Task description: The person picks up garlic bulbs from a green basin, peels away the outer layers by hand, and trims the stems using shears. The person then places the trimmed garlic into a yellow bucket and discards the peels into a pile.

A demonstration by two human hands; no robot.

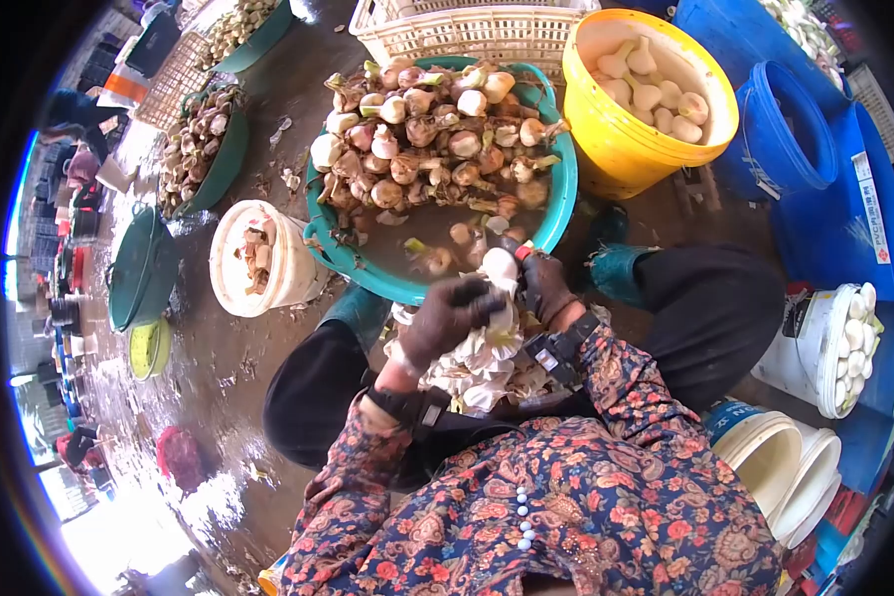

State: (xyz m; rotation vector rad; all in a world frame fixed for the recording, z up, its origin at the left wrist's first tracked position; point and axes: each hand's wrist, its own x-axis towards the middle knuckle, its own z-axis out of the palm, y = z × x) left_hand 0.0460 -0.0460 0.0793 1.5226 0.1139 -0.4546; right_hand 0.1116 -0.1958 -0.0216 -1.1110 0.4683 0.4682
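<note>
Between my two dark-gloved hands is a pale, peeled garlic bulb (500,268), just over the near rim of a teal tub (392,287). My left hand (450,320) is slightly blurred, its fingers curled at the bulb's lower left side. My right hand (548,286) is closed around a small tool with a red part (523,252); the rest of the tool is mostly hidden. Unpeeled garlic bulbs (422,129) with brown skins are heaped in the tub, some in murky water. White peelings (482,370) are piled below my hands, between my legs.
A yellow bucket (611,164) holding peeled bulbs stands right of the tub. To the left is a white bucket (226,268) with scraps inside. Behind the tub sits a cream crate (477,38). Blue containers (777,129) and a white bucket of bulbs (810,348) line the right.
</note>
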